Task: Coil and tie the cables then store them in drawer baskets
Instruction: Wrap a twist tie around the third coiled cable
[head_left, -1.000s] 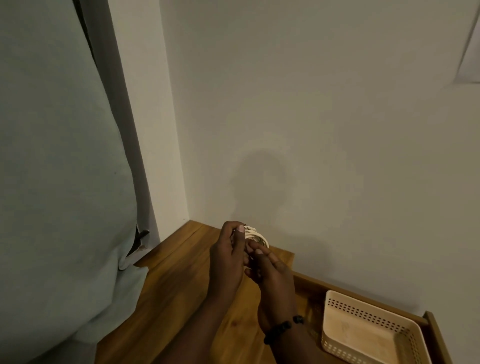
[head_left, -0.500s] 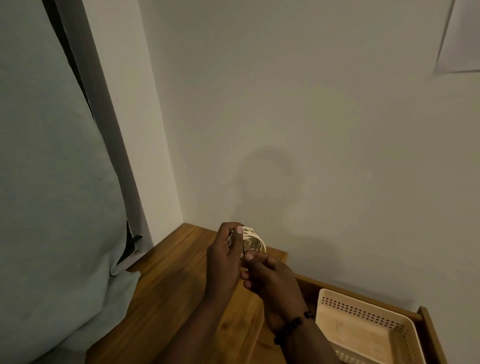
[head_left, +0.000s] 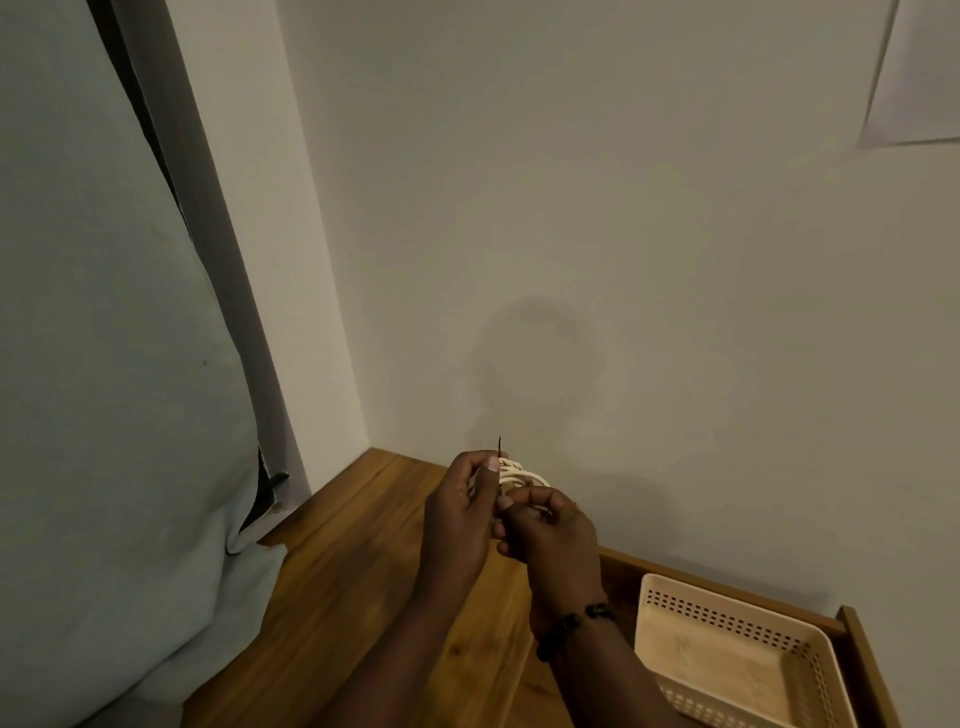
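- The left hand (head_left: 457, 519) curls its fingers and thumb round a coiled bundle of cream-white cable (head_left: 519, 475), holding it up above the wooden tabletop (head_left: 332, 571).
- The right hand (head_left: 550, 535), a dark beaded bracelet (head_left: 571, 623) on its wrist, pinches near the coil's lower edge; a thin dark tie (head_left: 500, 447) sticks up just above the left thumb.
- The coiling looks done; the tying seems under way, though I cannot tell whether the tie is fastened.
- Storing is left: the cream perforated plastic basket (head_left: 737, 613) sits in the open wooden drawer (head_left: 862, 654), near right, with no cable visible inside.
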